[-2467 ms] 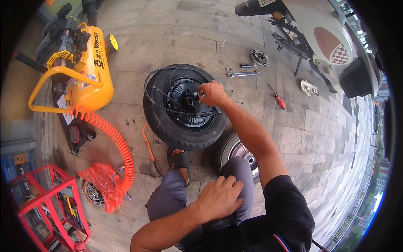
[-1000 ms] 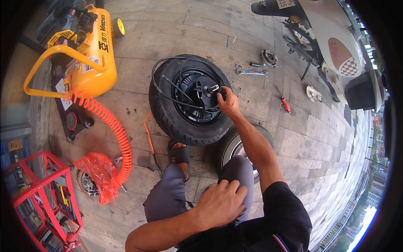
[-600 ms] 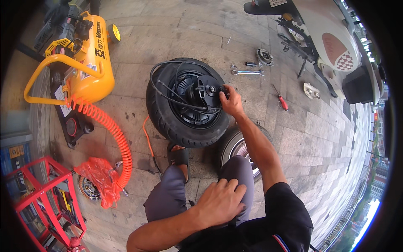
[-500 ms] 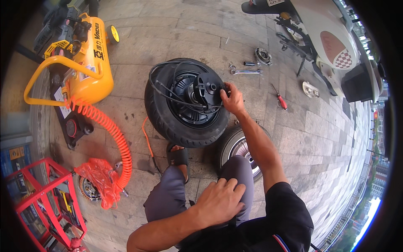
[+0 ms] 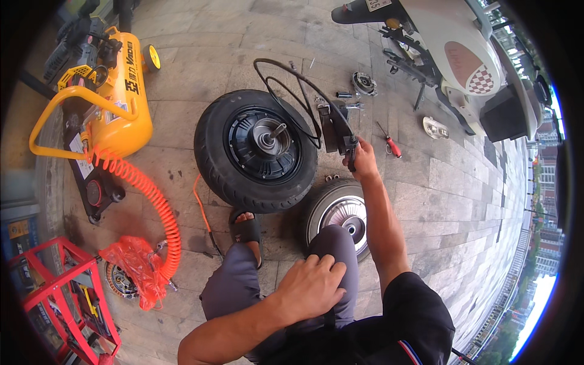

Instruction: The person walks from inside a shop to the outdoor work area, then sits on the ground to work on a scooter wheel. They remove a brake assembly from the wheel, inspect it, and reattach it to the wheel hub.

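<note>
In my right hand (image 5: 362,163) is a black drum brake plate (image 5: 330,129), seen nearly edge-on, gripped near its cable end. Its black cable (image 5: 277,61) loops up and over toward the wheel. A scooter hub-motor wheel with a black tyre (image 5: 213,164) lies in front of me, its bare axle (image 5: 277,132) pointing up; the brake plate is apart from it, to the right. My left hand (image 5: 310,286) rests on my right knee, fingers loosely bent, holding nothing. A second wheel with a silver hub (image 5: 340,216) lies beside that knee.
A yellow air compressor (image 5: 125,125) with a coiled orange hose (image 5: 158,201) stands left. Below are an orange plastic bag (image 5: 143,264) and a red tool rack (image 5: 67,271). At right lie a red screwdriver (image 5: 393,147) and another brake part (image 5: 364,84); a scooter (image 5: 444,55) stands behind.
My right hand has lifted the brake plate off the wheel's axle and carried it to the right, the cable swinging along. My left hand has stayed on the knee. The view has shifted slightly.
</note>
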### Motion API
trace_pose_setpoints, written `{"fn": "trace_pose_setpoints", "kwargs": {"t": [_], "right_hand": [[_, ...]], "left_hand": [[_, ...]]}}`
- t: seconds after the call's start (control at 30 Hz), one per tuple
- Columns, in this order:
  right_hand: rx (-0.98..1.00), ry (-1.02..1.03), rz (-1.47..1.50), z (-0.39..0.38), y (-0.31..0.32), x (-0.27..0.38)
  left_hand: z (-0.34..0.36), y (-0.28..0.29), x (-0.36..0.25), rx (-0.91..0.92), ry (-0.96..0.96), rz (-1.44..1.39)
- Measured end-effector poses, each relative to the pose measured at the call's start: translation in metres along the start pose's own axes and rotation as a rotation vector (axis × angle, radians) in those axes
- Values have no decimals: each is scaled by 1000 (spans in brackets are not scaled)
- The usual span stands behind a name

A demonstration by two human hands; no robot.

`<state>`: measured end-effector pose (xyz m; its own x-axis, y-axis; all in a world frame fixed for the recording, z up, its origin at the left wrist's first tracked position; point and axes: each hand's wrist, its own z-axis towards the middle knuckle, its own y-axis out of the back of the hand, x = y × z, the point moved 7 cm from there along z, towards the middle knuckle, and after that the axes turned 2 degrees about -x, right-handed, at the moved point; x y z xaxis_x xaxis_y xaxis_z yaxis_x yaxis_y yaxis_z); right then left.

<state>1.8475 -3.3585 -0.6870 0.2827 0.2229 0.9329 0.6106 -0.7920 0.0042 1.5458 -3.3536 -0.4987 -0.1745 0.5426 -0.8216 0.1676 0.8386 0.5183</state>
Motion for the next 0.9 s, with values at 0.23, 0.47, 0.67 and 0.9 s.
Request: {"fn": "trace_pose_setpoints", "kwargs": {"t": [0.23, 0.47, 0.67, 0.9], "right_hand": [[202, -267, 731, -31, 48, -41], [345, -184, 1280, -83, 74, -58], [141, -170, 1256, -147, 111, -72], [84, -218, 1111, -220, 108, -64]], "left_hand": [[3, -2, -3, 7, -14, -20], [9, 3, -4, 30, 9, -4], [23, -1, -5, 48, -23, 20], [66, -22, -14, 70, -50, 60]]}}
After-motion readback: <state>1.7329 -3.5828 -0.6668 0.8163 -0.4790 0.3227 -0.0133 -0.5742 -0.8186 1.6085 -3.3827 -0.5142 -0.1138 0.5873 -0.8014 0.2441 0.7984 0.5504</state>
